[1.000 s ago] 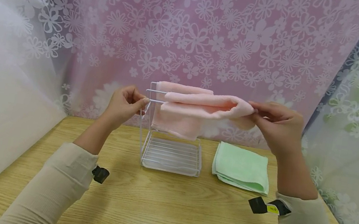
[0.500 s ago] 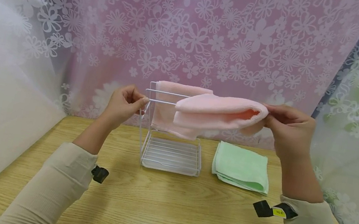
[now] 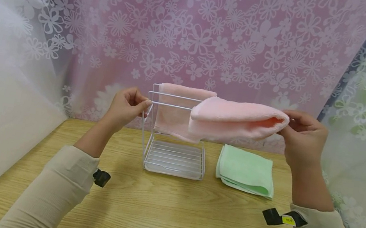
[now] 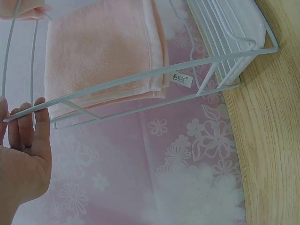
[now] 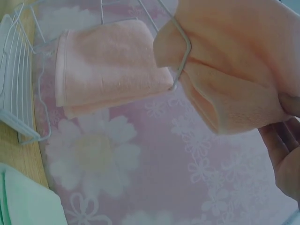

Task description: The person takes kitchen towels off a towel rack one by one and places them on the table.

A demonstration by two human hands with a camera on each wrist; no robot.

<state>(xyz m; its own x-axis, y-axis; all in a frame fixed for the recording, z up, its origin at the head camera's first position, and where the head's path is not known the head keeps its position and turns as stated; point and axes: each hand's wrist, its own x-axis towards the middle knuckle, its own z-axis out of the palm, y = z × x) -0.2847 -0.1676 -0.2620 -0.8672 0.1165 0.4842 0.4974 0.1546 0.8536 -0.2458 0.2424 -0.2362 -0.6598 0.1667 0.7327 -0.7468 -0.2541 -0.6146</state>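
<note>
Pink towel [image 3: 235, 118] partly hides rack [image 3: 173, 106]; hands [image 3: 127, 107] [image 3: 304, 139] grip both.

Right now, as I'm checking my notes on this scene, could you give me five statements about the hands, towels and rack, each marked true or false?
1. The green towel lies on the table. True.
2. The left hand lies flat on the table. False: it grips the rack.
3. The right hand pinches the front pink towel. True.
4. The rear pink towel lies under the green towel. False: it hangs on the rack.
5. A small white label shows at the rear pink towel's edge. True.
</note>
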